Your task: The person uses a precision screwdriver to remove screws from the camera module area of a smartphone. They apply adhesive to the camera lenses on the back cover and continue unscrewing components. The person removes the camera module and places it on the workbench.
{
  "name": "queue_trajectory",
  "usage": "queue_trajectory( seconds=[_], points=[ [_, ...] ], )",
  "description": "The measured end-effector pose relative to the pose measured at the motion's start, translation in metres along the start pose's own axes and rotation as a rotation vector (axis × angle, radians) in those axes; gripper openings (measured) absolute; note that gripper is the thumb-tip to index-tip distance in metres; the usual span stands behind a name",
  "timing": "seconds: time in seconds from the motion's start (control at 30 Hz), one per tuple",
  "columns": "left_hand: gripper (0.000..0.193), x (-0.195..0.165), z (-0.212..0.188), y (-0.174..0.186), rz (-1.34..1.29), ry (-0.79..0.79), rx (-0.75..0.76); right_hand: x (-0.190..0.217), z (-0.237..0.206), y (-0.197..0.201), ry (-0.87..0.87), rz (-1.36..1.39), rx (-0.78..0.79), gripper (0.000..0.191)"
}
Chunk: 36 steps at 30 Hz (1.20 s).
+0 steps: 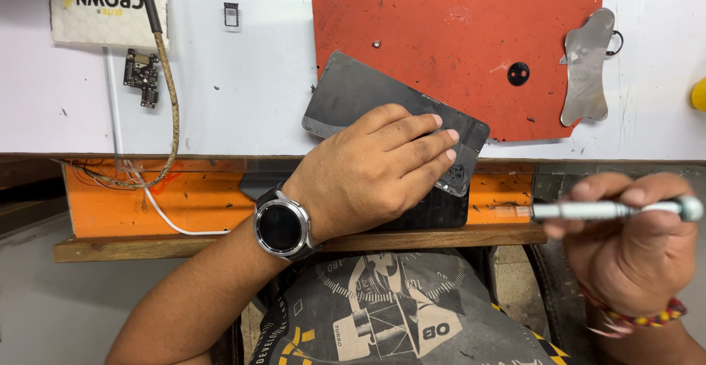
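Observation:
My left hand [379, 166] lies flat, fingers together, on a dark phone [353, 93] that rests tilted across the edge of the white bench [243, 85] and partly on a red mat [456, 34]. A round watch sits on that wrist. My right hand [625, 225] grips a slim silver screwdriver [610, 210], held level with its tip pointing left toward the phone. The tip is a short way to the right of the phone, not touching it.
A thin metal pry tool [586, 67] lies at the mat's right edge. A small circuit part [142, 76], a tiny card tray [231, 15] and a braided cable [170, 100] are at the left. A wooden ledge [184, 246] with an orange front runs below.

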<state>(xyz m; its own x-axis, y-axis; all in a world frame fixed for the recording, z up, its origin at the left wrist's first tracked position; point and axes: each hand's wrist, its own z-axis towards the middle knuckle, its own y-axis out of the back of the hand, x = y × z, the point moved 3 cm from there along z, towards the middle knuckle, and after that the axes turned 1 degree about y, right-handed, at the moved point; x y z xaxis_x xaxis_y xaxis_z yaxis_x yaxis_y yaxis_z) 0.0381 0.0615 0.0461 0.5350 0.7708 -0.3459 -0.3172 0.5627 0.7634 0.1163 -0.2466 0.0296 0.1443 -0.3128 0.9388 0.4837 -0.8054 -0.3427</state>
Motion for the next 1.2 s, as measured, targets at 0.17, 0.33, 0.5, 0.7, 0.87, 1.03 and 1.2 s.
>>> queue_trajectory(
  seconds=[0.17,0.33,0.5,0.7,0.87,1.03,1.2],
  points=[
    [0.018,-0.001,0.000,0.000,-0.002,0.001,0.012,-0.009,0.014,-0.018,0.157,-0.362,0.025,0.026],
    [0.019,-0.002,0.000,0.000,-0.011,0.003,0.008,-0.013,0.021,-0.025,0.232,-0.401,0.168,0.024],
    [0.019,-0.004,-0.002,-0.001,0.027,-0.022,0.011,-0.008,0.025,-0.028,0.315,-0.530,0.221,0.021],
    [0.018,-0.004,-0.003,-0.003,0.015,-0.021,0.010,-0.010,0.025,-0.032,0.569,-0.669,0.494,0.021],
    [0.017,-0.004,-0.003,-0.005,0.033,-0.025,0.015,-0.023,0.014,-0.024,0.674,-0.759,0.544,0.022],
    [0.018,-0.004,-0.003,-0.004,0.030,-0.024,0.020,-0.040,0.015,-0.011,0.453,-0.388,0.291,0.017],
    [0.017,-0.003,-0.002,-0.003,0.027,-0.015,0.012,-0.050,0.021,-0.009,0.443,-0.280,0.213,0.021]
  ],
)
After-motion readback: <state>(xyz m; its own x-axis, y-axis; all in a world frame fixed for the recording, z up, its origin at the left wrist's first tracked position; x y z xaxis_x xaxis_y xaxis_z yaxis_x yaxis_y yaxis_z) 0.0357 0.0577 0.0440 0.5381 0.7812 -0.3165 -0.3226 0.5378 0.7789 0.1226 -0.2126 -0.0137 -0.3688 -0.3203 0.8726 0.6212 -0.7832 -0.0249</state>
